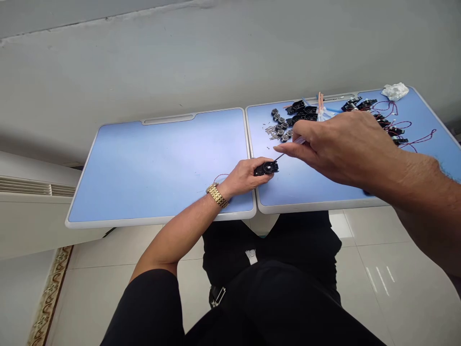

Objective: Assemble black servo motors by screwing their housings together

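My left hand, with a gold watch at its wrist, grips a small black part over the seam between two blue tabletops. My right hand is closed round a screwdriver, whose handle is mostly hidden by the fingers. The thin shaft slants down to the left, and its tip is at the upper edge of the black part. A thin red wire curves out beside my left wrist.
Small screws, round black pieces and black housings lie on the right tabletop. Farther right are black assemblies with red wires and a crumpled white bag. The left tabletop adjoins it; a grey wall stands behind.
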### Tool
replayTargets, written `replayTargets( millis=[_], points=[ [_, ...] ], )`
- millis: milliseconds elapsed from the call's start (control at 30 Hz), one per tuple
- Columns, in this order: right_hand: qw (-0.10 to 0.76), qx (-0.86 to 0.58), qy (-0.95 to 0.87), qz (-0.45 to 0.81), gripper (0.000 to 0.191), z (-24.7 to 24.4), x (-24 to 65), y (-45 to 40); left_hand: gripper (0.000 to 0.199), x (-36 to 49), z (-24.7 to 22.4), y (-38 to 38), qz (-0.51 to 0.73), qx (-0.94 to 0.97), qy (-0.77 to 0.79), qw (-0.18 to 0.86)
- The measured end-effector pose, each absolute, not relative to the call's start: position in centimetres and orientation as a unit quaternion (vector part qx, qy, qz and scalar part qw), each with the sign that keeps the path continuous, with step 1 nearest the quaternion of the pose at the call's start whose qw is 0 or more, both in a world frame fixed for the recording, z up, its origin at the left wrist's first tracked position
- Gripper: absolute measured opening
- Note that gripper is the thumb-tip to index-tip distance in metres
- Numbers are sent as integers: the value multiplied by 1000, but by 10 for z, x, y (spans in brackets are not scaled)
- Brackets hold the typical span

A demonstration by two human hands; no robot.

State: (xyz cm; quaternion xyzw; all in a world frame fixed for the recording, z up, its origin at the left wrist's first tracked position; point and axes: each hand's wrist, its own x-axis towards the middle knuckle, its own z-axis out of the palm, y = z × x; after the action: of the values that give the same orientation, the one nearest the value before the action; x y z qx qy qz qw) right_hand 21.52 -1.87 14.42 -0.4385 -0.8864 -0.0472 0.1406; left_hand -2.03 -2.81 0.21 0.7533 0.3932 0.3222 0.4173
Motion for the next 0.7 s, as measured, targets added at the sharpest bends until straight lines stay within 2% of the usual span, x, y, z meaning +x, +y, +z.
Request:
replayTargets(
  millis=[167,300,467,700],
  points=[
    [162,-408,-897,46,23,145,216,-14,29,-20,4,-30,322,749,388,429],
    [171,-393,-902,52,29,143,217,-9,29,-20,3,-30,329,753,378,427],
    [75,-419,-904,34,48,152,214,-12,31,-20,1,-29,322,749,391,427],
    [4,-435,-893,110,33,169,211,-18,32,-20,3,-28,322,750,385,431]
  ],
)
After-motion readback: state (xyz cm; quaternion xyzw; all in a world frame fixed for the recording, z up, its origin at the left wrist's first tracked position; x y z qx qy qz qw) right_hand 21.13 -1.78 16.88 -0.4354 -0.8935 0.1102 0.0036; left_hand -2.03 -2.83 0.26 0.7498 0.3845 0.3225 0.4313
